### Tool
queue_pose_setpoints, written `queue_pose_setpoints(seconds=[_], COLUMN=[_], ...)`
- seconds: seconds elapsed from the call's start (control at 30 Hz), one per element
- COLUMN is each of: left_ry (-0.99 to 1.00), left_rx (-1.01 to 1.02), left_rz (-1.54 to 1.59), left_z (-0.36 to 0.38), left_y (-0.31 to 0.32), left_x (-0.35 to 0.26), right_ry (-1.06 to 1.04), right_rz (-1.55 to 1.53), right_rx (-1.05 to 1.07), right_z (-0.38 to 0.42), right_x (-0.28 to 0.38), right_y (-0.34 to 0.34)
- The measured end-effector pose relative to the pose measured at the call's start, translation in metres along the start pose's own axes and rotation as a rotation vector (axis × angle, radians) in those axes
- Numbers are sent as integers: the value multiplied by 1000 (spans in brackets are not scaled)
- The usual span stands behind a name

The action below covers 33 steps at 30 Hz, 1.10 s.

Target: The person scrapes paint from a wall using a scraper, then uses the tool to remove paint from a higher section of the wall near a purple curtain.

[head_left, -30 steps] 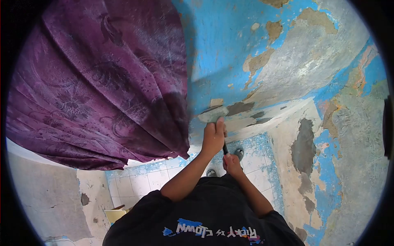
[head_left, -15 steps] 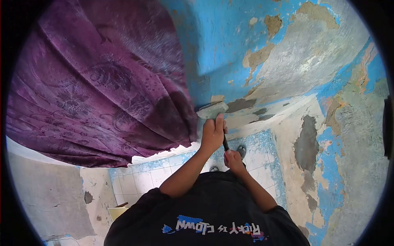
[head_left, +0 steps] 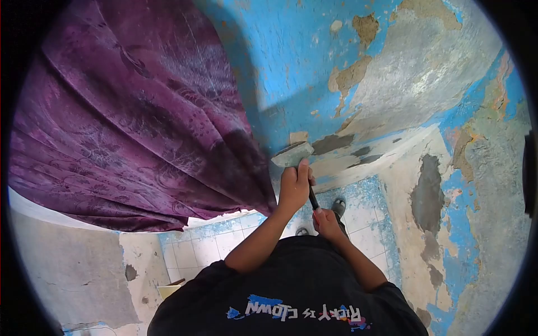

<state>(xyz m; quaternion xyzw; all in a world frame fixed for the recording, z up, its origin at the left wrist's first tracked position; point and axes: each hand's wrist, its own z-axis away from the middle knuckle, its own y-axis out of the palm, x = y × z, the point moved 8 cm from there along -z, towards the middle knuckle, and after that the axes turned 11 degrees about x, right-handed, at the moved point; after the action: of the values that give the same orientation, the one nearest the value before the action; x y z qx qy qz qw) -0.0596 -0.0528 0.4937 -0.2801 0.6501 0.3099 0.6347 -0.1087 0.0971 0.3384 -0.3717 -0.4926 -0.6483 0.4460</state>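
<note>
A wide scraper with a pale, dusty blade [head_left: 293, 154] rests against the lower part of the blue wall [head_left: 291, 120], beside the edge of a purple patterned curtain [head_left: 140, 129]. My left hand [head_left: 296, 187] is wrapped round the tool close below the blade, with the thumb up against it. Lower down, my right hand [head_left: 329, 223] grips the end of the dark handle [head_left: 313, 199]. A small beige patch [head_left: 298, 136] shows on the wall just above the blade.
Peeling paint and grey patches [head_left: 427, 196] cover the wall at the right. White tiles [head_left: 358, 218] lie below, with a sandalled foot [head_left: 338, 206] on them. A yellowish object [head_left: 168, 290] stands at the lower left.
The view has shifted slightly, and both hands and the scraper sit a little further right and lower. The curtain's lower right edge has swung nearer my left forearm.
</note>
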Motion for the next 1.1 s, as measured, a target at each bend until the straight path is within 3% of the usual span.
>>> queue_pose_setpoints(seconds=[0.23,0.53,0.63,0.9,0.97,1.1], left_ry=[-40,-13,46,-11,15,2], left_rx=[-9,15,38,12,34,7], left_rz=[-19,88,-74,-23,-56,-15], left_z=[1,-2,-8,4,-4,-6], left_y=[2,5,2,3,5,7], left_x=[-6,0,-17,-8,-21,-6], right_ry=[-63,-6,-58,14,-44,5], right_rz=[156,74,77,51,-2,33], right_rx=[-11,-29,-14,-9,11,-11], right_z=[-9,-6,-15,3,-7,-4], right_x=[-2,-1,6,-18,15,3], right_y=[-5,-7,-2,7,4,-2])
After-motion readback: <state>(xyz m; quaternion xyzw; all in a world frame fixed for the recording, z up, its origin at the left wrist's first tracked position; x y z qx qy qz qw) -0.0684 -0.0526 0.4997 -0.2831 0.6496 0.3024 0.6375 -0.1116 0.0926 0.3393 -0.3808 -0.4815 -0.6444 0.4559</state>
